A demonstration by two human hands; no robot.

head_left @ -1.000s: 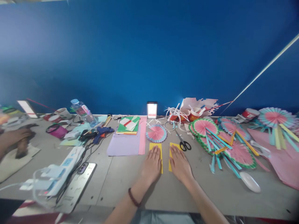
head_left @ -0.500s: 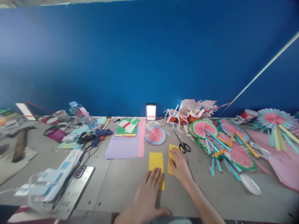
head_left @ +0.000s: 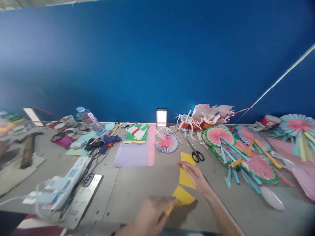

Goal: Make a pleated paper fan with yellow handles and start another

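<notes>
Near the table's front edge, my left hand [head_left: 155,211] pinches a yellow paper strip [head_left: 183,195], lifted and bent, its shadow on the table. The hand is smeared by motion. A second yellow paper strip [head_left: 187,177] lies flat, and my right hand [head_left: 193,173] is over it with the fingers stretched out; whether they touch it I cannot tell. Black-handled scissors [head_left: 198,156] lie just beyond that hand. Behind them is a pink and blue pleated paper fan [head_left: 166,142].
Left are coloured paper sheets [head_left: 131,155], a phone [head_left: 81,201], a power strip [head_left: 70,182], a glue gun [head_left: 108,140], a bottle [head_left: 90,120] and a hammer [head_left: 28,147]. Right are watermelon-like paper fans [head_left: 220,136], a white oval object [head_left: 272,198] and paper cups [head_left: 208,121]. A blurred other person's hand [head_left: 3,147] shows far left.
My left hand slid its yellow strip toward the front edge, then picked it up. My right hand stayed by the other strip, its fingers turning leftward. The hand by the hammer withdrew and partly reappears.
</notes>
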